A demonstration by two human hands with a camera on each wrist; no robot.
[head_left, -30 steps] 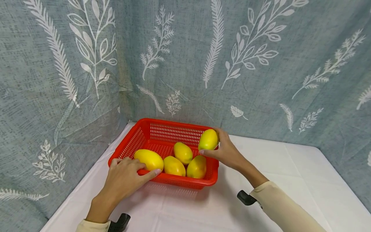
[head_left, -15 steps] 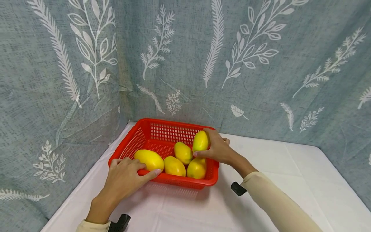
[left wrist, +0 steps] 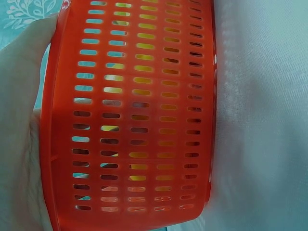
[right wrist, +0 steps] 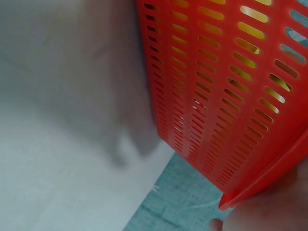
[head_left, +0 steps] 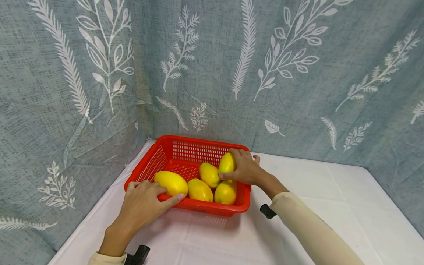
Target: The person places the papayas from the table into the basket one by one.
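A red plastic basket (head_left: 205, 141) with slotted walls holds several yellow mangoes, among them a large one (head_left: 170, 183) on the left and two side by side at the front, a mango (head_left: 200, 190) and a greener-topped mango (head_left: 226, 192). My left hand (head_left: 141, 200) grips the basket's front left corner, its thumb lying over the front rim near the large mango. At the right end, my right hand (head_left: 245, 167) holds another mango (head_left: 226, 164) low inside the basket, thumb on its near side. This mango sits beside a middle mango (head_left: 209, 175). Palm and fingers partly hide it.
The basket stands on a white-covered table (head_left: 318, 206), close to the back left corner. A grey-green curtain (head_left: 212, 73) with white leaf prints hangs behind and along the left. A dark wrist device (head_left: 267, 211) shows by the right sleeve.
My right hand has moved left and slightly down with its mango, bringing it from the right rim in among the other mangoes. The left hand and the basket have stayed in place.
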